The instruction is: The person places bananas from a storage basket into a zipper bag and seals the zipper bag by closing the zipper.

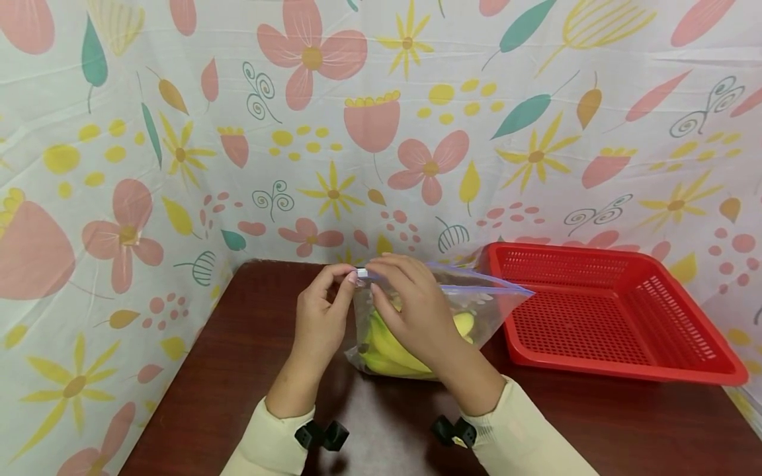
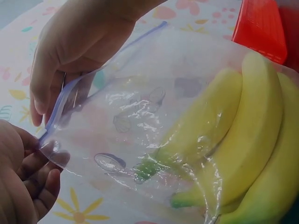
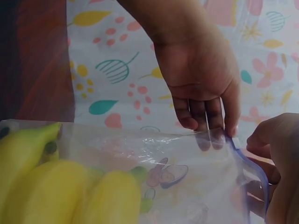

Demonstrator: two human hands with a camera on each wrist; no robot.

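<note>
A clear zip bag [image 1: 497, 305] with a blue-purple zip edge stands on the table, with yellow bananas [image 2: 259, 112] inside, their tips greenish. Its mouth gapes at the right end. My left hand [image 1: 318, 324] pinches the left top corner, thumb and forefinger right at the small white slider [image 1: 362, 272]. Just right of the slider, my right hand [image 1: 419, 314] holds the zip edge between thumb and fingers. Some right fingers show through the clear plastic in the right wrist view. In the head view that hand hides part of the bananas.
A red plastic basket [image 1: 631, 373] with a perforated base stands to the right, close by the bag's open end. The dark brown table [image 1: 238, 370] meets a flower-patterned cloth [image 1: 381, 158] at its back and left.
</note>
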